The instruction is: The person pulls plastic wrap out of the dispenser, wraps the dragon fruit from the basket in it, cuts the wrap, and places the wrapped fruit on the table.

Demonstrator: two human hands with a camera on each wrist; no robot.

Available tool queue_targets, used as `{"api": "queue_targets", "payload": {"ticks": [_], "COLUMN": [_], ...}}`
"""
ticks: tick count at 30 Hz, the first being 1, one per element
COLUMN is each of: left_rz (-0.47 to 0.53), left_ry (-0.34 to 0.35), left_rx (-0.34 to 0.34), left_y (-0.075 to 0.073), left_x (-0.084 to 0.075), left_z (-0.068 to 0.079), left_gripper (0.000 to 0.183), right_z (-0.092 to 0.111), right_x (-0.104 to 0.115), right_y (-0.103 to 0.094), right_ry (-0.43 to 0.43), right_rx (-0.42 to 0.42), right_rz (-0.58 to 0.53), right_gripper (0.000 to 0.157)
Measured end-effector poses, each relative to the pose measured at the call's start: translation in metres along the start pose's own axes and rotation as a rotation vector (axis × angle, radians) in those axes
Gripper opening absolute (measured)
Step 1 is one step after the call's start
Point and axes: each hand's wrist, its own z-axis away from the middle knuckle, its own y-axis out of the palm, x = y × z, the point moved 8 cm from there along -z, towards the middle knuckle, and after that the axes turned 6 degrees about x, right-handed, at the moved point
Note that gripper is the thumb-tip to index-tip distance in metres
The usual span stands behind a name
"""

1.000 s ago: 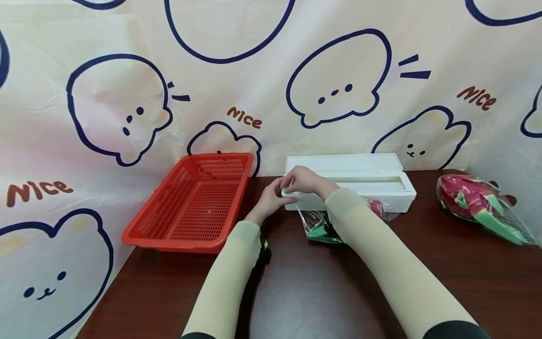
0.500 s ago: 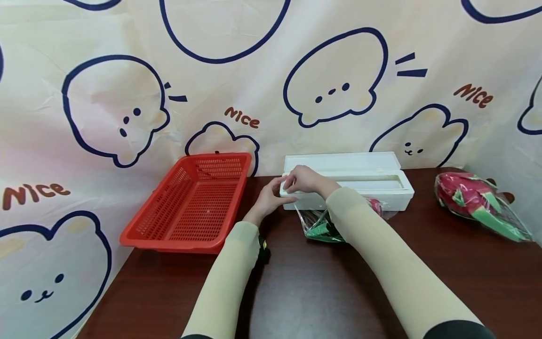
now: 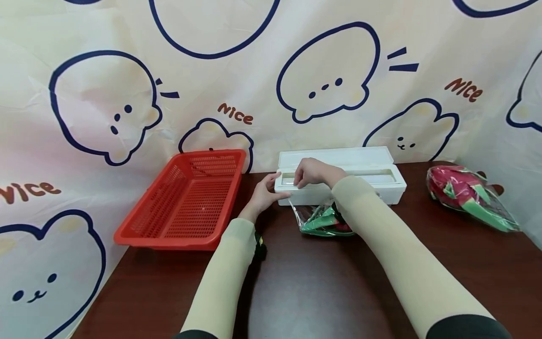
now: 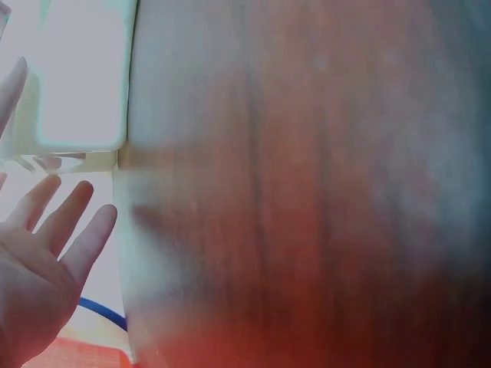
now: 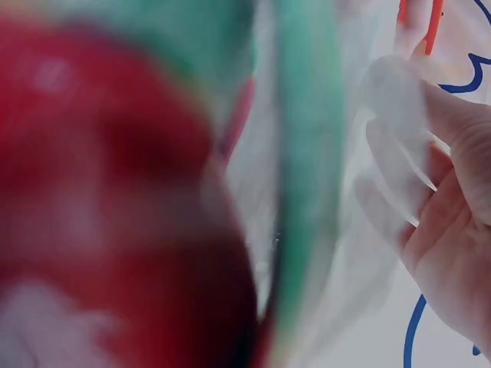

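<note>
At the back of the table, a long white plastic wrap dispenser [image 3: 338,197] stands with its lid [image 3: 334,156] raised. My left hand [image 3: 260,195] holds the dispenser's left end, thumb on the front and index finger at the top corner; its other fingers extend straight in the left wrist view. My right hand [image 3: 313,173] bends its fingers over the front rim, a little right of that end; I cannot tell what its fingertips hold. Clear film [image 5: 368,253] overlaps those fingers in the right wrist view. In front of the dispenser lies a film-covered dragon fruit [image 3: 326,221], partly hidden by my right sleeve.
A red mesh basket [image 3: 165,245] stands left of the dispenser. Another dragon fruit [image 3: 459,188], wrapped in clear film, lies at the right of the dark wooden table [image 3: 309,292]. A patterned sheet [image 3: 237,84] hangs close behind the dispenser.
My right hand has moved right along the dispenser's front rim, away from my left hand. The left hand stays at the left end. The head view has shifted slightly.
</note>
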Motion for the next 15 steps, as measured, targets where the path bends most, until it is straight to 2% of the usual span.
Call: {"api": "queue_targets", "payload": {"ticks": [8,11,15], "left_rz": [0.031,0.048,0.061], "left_ry": [0.021,0.018,0.023], "left_rx": [0.019,0.013,0.011], "left_y": [0.002,0.001,-0.001], "left_x": [-0.002,-0.001,0.0], "left_z": [-0.002,-0.002,-0.002], "left_gripper": [0.069,0.069,0.07], "right_z": [0.014,0.024,0.041], "right_x": [-0.007,-0.017,-0.037], "right_y": [-0.008,-0.012,-0.018], "right_ry": [-0.014,-0.009,0.044], "right_rx": [0.059,0.081,0.107], "right_rz": [0.029,0.03,0.016], "right_gripper": [0.003,0.003,0.003]}}
